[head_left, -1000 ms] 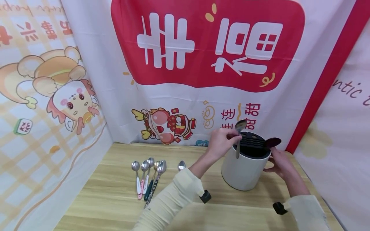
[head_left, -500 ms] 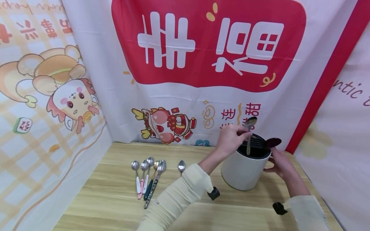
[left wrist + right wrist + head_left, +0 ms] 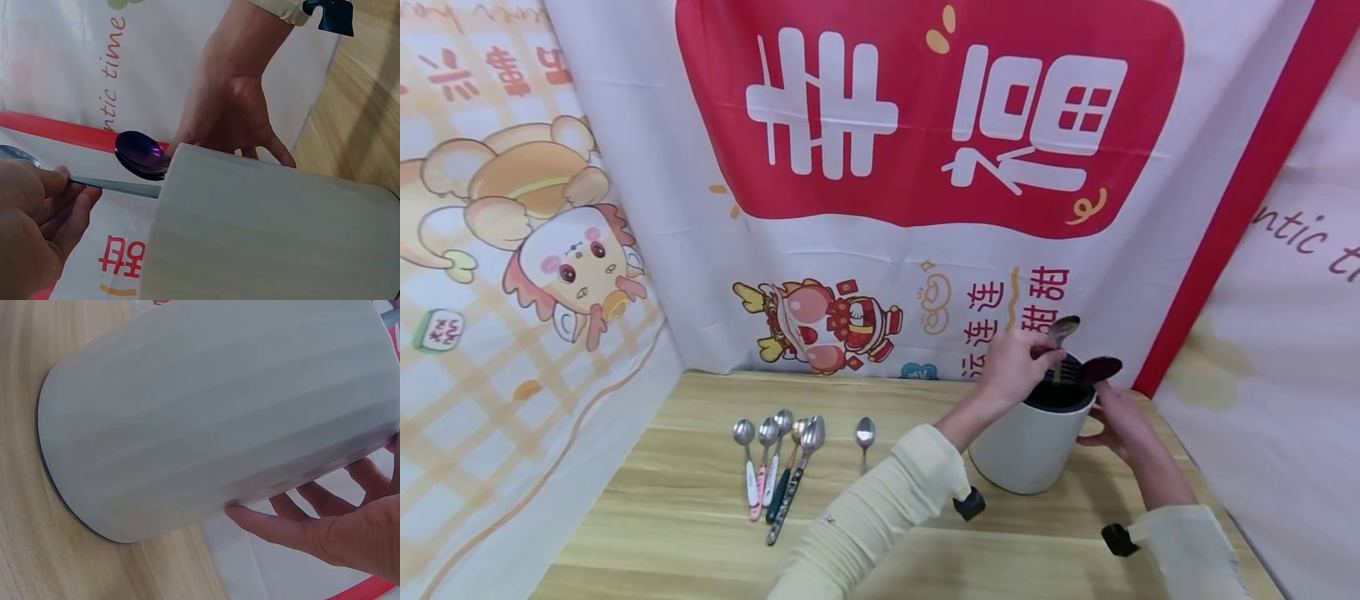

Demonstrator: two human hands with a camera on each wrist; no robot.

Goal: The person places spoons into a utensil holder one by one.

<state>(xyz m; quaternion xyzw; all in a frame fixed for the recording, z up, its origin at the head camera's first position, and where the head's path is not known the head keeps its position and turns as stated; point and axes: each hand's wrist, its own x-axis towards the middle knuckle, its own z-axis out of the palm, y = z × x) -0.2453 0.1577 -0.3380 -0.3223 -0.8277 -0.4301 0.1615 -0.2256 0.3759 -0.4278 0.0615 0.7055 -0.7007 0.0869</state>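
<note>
Spoon (image 3: 1063, 331) pinched by left hand (image 3: 1017, 367) seemingly inside holder (image 3: 1028, 446) rim

Place: a staged recording corner, not a lived-in room
Walls: printed cloth banners (image 3: 925, 125) hang at 9, 12 and 3 o'clock, hiding whatever lies behind
Print: big red panel with white characters at 12 o'clock; cartoon dragon figures (image 3: 820, 325) lower down and at 9 o'clock
Surface: pale wood-grain table (image 3: 700, 500) pushed into the banner corner
Wares: household cutlery, a row of spoons (image 3: 775, 467) at 10 o'clock, a white utensil holder (image 3: 1026, 446) at 1 o'clock
</note>
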